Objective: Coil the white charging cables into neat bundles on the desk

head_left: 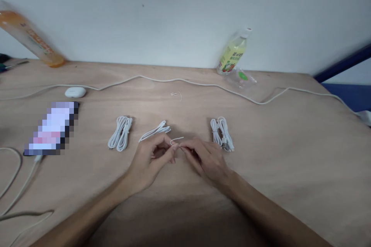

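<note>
Both my hands meet at the middle of a wooden table (261, 185). My left hand (150, 160) and my right hand (207, 158) each pinch an end of a thin white twist tie (176, 140). A folded white cable (155, 130) lies just behind my left hand, partly under its fingers. A bundled white cable (120, 133) lies to the left, and another bundled white cable (222, 134) lies to the right, close to my right hand.
A second loose twist tie (176, 94) lies further back. A long white cord (203, 85) crosses the table. A phone (52, 127) and white earbud case (75, 92) sit left. Bottles stand at the wall: an orange one (31, 38) and a green one (233, 54).
</note>
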Demonstrator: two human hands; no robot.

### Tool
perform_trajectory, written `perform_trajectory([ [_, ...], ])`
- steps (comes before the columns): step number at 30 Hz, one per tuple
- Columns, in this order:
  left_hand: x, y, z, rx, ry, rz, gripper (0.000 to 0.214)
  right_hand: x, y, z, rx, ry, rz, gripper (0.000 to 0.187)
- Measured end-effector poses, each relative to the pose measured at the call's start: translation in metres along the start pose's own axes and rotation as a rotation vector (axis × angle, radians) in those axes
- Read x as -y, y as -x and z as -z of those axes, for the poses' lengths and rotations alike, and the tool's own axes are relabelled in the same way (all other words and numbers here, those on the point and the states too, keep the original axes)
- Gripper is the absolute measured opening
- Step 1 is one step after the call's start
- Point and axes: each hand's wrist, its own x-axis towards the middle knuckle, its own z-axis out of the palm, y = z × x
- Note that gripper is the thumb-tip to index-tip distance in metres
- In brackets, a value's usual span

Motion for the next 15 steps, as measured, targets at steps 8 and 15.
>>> perform_trajectory([
  [8, -0.0008, 0.0001, -0.0020, -0.025, -0.079, -0.057, 0.029, -0.0005, -0.0010, 0.0022, -0.004, -0.048, -0.050, 0.018],
  [15, -0.0001, 0.0031, -0.0008, -0.105, -0.186, -0.127, 0.024, -0.0021, 0.0008, -0.0005, -0.021, -0.125, -0.134, 0.014],
])
